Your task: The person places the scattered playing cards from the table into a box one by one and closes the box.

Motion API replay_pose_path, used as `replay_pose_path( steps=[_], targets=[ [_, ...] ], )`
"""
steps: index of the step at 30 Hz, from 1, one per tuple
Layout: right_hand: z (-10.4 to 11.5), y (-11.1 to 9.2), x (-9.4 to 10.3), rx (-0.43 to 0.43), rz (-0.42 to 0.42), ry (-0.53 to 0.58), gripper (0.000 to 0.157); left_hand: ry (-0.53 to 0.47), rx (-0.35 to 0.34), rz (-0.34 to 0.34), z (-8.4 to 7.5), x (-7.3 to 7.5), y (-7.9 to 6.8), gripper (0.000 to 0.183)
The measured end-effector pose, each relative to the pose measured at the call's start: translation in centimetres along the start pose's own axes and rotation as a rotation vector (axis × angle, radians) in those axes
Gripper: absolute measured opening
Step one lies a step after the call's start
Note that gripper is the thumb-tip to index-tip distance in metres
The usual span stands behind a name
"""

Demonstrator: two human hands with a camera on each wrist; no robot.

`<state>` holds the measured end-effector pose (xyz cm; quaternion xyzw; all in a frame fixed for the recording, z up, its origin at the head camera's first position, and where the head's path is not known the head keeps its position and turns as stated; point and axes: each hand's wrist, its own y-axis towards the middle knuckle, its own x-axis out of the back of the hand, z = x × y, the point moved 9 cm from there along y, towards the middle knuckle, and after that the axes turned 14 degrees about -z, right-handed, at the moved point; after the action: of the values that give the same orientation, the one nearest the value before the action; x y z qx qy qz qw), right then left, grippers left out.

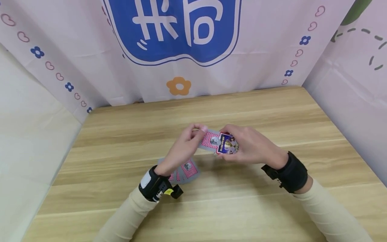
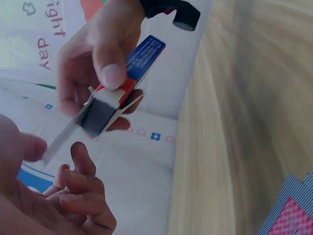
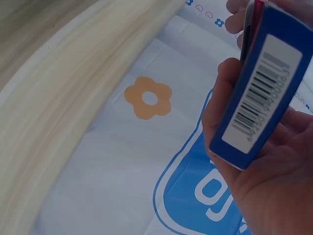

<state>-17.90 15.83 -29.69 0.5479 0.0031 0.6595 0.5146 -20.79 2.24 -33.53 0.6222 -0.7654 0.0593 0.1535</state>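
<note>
Above the wooden table, my right hand (image 1: 252,144) grips a blue card box (image 1: 227,144) with a picture on its front and a barcode on one narrow side (image 3: 261,93). A playing card (image 1: 209,139) with a red-patterned back and grey border sticks out of the box's open end. My left hand (image 1: 185,144) pinches this card near its outer edge; the left wrist view shows the thumb against the card (image 2: 62,140). How much else lies inside the box I cannot tell. Below the left wrist, several playing cards (image 1: 189,169) lie spread face down, partly hidden by that wrist.
The wooden table (image 1: 257,208) extends around both arms. A printed white cloth (image 1: 260,74) with a blue emblem and an orange flower hangs behind it, and pale cloth stands at both sides. Each wrist wears a black strap (image 1: 294,173) with a small camera.
</note>
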Motion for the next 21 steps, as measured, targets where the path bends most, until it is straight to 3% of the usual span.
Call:
replay_pose_path(
  steps=[4,11,21],
  targets=[
    [-0.5,0.2,0.6,-0.019,-0.013,-0.017,0.061,-0.004,-0.030,-0.037,-0.6,0.9,0.3,0.023],
    [-0.2,0.2,0.5,-0.009,-0.002,0.000,0.061,0.015,-0.084,0.063,-0.8,-0.7,0.0,0.018],
    [-0.2,0.2,0.8,0.001,-0.025,-0.008,0.060,0.033,-0.096,0.122,-0.4,-0.9,-0.1,0.014]
  ],
)
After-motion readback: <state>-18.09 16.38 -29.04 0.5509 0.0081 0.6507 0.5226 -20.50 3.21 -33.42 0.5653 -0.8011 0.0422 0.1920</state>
